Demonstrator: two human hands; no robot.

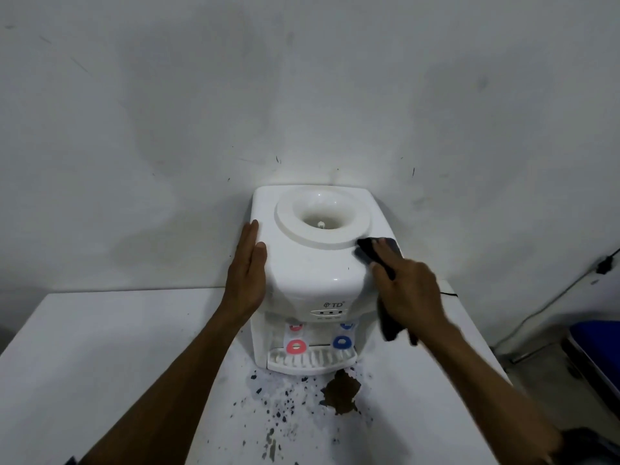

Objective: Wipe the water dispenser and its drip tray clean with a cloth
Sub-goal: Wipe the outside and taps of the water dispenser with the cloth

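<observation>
A white tabletop water dispenser (pixel 312 263) stands against the wall, its round bottle well empty on top. A red tap (pixel 296 346) and a blue tap (pixel 343 342) sit above the white slotted drip tray (pixel 310 359). My left hand (pixel 246 273) lies flat against the dispenser's left side, fingers together, holding nothing. My right hand (pixel 407 290) presses a dark cloth (pixel 369 251) onto the top right corner of the dispenser. One end of the cloth hangs down below that hand beside the dispenser.
The dispenser sits on a white table (pixel 100 364) marked with dark speckles and a brown stain (pixel 342 392) just in front of the tray. A black cable (pixel 550 307) runs down the wall at right. A blue object (pixel 597 347) stands at the far right.
</observation>
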